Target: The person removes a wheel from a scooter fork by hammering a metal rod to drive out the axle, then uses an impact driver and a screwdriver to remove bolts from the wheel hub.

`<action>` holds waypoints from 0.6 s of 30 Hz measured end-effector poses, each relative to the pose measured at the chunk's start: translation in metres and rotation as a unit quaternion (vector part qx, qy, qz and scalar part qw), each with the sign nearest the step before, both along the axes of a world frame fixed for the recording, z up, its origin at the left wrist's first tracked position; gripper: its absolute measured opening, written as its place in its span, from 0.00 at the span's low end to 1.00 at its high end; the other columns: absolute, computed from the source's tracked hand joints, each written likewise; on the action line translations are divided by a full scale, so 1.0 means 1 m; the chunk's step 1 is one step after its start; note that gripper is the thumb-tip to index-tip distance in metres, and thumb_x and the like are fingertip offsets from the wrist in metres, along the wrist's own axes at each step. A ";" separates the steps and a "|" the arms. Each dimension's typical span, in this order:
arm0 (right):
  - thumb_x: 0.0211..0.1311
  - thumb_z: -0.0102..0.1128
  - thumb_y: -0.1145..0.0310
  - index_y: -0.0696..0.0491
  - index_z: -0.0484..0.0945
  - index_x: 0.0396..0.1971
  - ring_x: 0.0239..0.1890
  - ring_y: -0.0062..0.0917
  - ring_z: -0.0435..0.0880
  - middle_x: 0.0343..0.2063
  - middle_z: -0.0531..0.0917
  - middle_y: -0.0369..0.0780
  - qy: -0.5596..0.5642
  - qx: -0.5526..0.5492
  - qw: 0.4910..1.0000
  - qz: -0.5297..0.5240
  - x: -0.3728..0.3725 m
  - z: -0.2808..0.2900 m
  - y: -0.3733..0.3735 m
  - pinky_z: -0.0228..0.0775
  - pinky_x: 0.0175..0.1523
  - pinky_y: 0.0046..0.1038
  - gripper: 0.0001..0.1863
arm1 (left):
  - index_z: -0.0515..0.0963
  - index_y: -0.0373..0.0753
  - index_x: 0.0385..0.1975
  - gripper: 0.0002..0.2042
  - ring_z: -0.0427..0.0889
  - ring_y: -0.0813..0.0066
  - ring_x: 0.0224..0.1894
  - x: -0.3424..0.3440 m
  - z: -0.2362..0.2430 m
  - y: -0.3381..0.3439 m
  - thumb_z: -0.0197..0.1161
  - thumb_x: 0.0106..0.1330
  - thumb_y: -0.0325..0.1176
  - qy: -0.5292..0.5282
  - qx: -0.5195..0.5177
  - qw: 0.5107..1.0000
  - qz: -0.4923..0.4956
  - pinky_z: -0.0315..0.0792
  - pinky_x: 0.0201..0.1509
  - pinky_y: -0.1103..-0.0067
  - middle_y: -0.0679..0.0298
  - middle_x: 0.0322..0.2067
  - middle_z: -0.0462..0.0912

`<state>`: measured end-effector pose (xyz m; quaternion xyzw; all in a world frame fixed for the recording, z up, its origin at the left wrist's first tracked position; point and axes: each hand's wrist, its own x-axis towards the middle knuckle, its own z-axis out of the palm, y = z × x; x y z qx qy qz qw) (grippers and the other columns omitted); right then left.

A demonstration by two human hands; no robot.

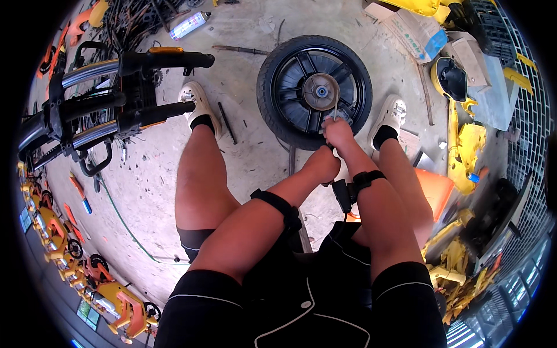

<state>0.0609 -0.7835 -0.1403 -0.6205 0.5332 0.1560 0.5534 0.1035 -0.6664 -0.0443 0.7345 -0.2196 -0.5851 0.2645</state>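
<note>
A black motor-scooter-type wheel (290,95) with its tyre lies flat on the concrete between my feet, its round hub (321,91) facing up. My right hand (339,132) is closed over the wheel's near right side. From its fingers a thin metal shaft (335,108) points toward the hub; the rest of that tool is hidden. Just below, at the tyre's near edge, my left hand (322,165) is curled into a fist close against the right wrist. A bit of something dark shows between the hands, and what the left fingers hold cannot be made out.
A front fork (93,104) stands at the left, beyond my left shoe. A spray can (190,25) lies far left near heaped dark scrap. Sticks (241,50) and a black rod (227,123) litter the floor. Yellow panels (469,148) and cardboard (406,32) lie right.
</note>
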 end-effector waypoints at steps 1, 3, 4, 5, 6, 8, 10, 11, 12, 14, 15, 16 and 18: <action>0.74 0.49 0.53 0.62 0.78 0.35 0.19 0.35 0.83 0.21 0.83 0.46 -0.002 0.018 1.000 -0.025 0.001 0.002 -0.003 0.75 0.29 0.35 0.23 | 0.70 0.22 0.46 0.16 0.86 0.58 0.20 0.001 0.002 -0.001 0.54 0.64 0.30 0.034 0.004 0.998 0.048 0.81 0.23 0.67 0.41 0.29 0.83; 0.73 0.51 0.49 0.60 0.78 0.38 0.30 0.38 0.85 0.28 0.85 0.48 0.018 -0.071 0.997 -0.037 -0.005 0.008 -0.007 0.76 0.38 0.38 0.24 | 0.70 0.22 0.45 0.16 0.86 0.59 0.20 0.003 0.008 -0.004 0.54 0.65 0.31 0.149 0.067 0.979 0.123 0.80 0.22 0.68 0.44 0.28 0.84; 0.72 0.52 0.48 0.59 0.78 0.40 0.36 0.40 0.85 0.32 0.85 0.49 0.046 -0.168 0.984 -0.021 -0.010 0.012 -0.010 0.76 0.43 0.38 0.25 | 0.71 0.23 0.42 0.15 0.86 0.60 0.20 0.005 0.012 -0.004 0.54 0.66 0.31 0.154 0.067 0.978 0.122 0.80 0.21 0.69 0.46 0.27 0.83; 0.70 0.54 0.47 0.59 0.78 0.43 0.43 0.41 0.85 0.36 0.85 0.51 0.071 -0.260 0.963 0.000 -0.016 0.016 -0.012 0.76 0.47 0.39 0.25 | 0.71 0.23 0.42 0.14 0.86 0.60 0.20 0.008 0.017 -0.005 0.55 0.66 0.32 0.143 0.083 0.980 0.113 0.80 0.21 0.68 0.47 0.27 0.83; 0.67 0.57 0.48 0.59 0.75 0.47 0.49 0.43 0.82 0.43 0.83 0.52 0.102 -0.292 0.950 0.044 -0.024 0.019 -0.013 0.73 0.51 0.41 0.27 | 0.71 0.23 0.41 0.14 0.86 0.60 0.20 0.012 0.022 -0.007 0.55 0.66 0.32 0.132 0.100 0.981 0.103 0.80 0.22 0.68 0.47 0.26 0.83; 0.61 0.63 0.48 0.60 0.70 0.54 0.60 0.47 0.75 0.55 0.77 0.54 0.178 -0.358 0.907 0.132 -0.038 0.024 -0.012 0.69 0.60 0.45 0.33 | 0.71 0.24 0.40 0.14 0.85 0.60 0.20 0.023 0.034 -0.010 0.55 0.66 0.33 0.064 0.097 0.988 0.104 0.79 0.23 0.67 0.49 0.26 0.83; 0.55 0.68 0.50 0.59 0.65 0.59 0.62 0.50 0.71 0.61 0.70 0.53 0.193 -0.285 0.920 0.187 -0.045 0.022 -0.004 0.66 0.62 0.48 0.38 | 0.71 0.25 0.40 0.14 0.85 0.61 0.20 0.036 0.047 -0.012 0.56 0.66 0.34 -0.048 0.061 0.990 0.121 0.78 0.23 0.66 0.51 0.26 0.82; 0.52 0.70 0.51 0.59 0.62 0.61 0.63 0.52 0.69 0.64 0.67 0.53 0.209 -0.254 0.921 0.209 -0.048 0.021 -0.001 0.65 0.63 0.49 0.42 | 0.71 0.25 0.40 0.15 0.85 0.60 0.20 0.043 0.054 -0.013 0.56 0.67 0.35 -0.029 0.058 0.987 0.146 0.78 0.24 0.67 0.50 0.27 0.83; 0.48 0.73 0.56 0.57 0.60 0.60 0.60 0.50 0.72 0.62 0.67 0.51 0.200 -0.260 0.918 0.221 -0.049 0.018 0.003 0.66 0.61 0.51 0.43 | 0.70 0.25 0.41 0.16 0.85 0.60 0.20 0.052 0.060 -0.015 0.55 0.67 0.35 -0.009 0.056 0.984 0.169 0.78 0.26 0.68 0.48 0.28 0.83; 0.48 0.74 0.58 0.56 0.62 0.58 0.59 0.48 0.73 0.59 0.69 0.50 0.199 -0.281 0.911 0.226 -0.048 0.013 0.006 0.67 0.61 0.50 0.41 | 0.70 0.27 0.41 0.15 0.83 0.63 0.19 0.069 0.074 -0.017 0.55 0.68 0.37 0.019 0.043 0.976 0.214 0.76 0.25 0.70 0.51 0.27 0.81; 0.48 0.75 0.59 0.56 0.62 0.57 0.59 0.48 0.74 0.57 0.70 0.50 0.207 -0.284 0.907 0.233 -0.048 0.012 0.004 0.67 0.61 0.49 0.39 | 0.69 0.30 0.40 0.14 0.80 0.66 0.18 0.077 0.080 -0.018 0.57 0.69 0.38 0.027 0.031 0.971 0.237 0.74 0.23 0.72 0.56 0.25 0.79; 0.49 0.75 0.61 0.55 0.64 0.53 0.58 0.46 0.75 0.53 0.73 0.49 0.204 -0.314 0.900 0.222 -0.046 0.010 0.004 0.70 0.59 0.46 0.35 | 0.69 0.33 0.39 0.13 0.78 0.70 0.17 0.084 0.086 -0.019 0.58 0.69 0.38 0.035 0.014 0.964 0.263 0.71 0.20 0.73 0.61 0.23 0.77; 0.50 0.75 0.62 0.56 0.66 0.51 0.56 0.45 0.77 0.52 0.75 0.48 0.191 -0.299 0.910 0.216 -0.044 0.007 -0.001 0.73 0.58 0.44 0.33 | 0.69 0.35 0.39 0.12 0.76 0.72 0.17 0.097 0.095 -0.021 0.57 0.70 0.38 0.040 0.013 0.962 0.271 0.70 0.20 0.75 0.63 0.24 0.76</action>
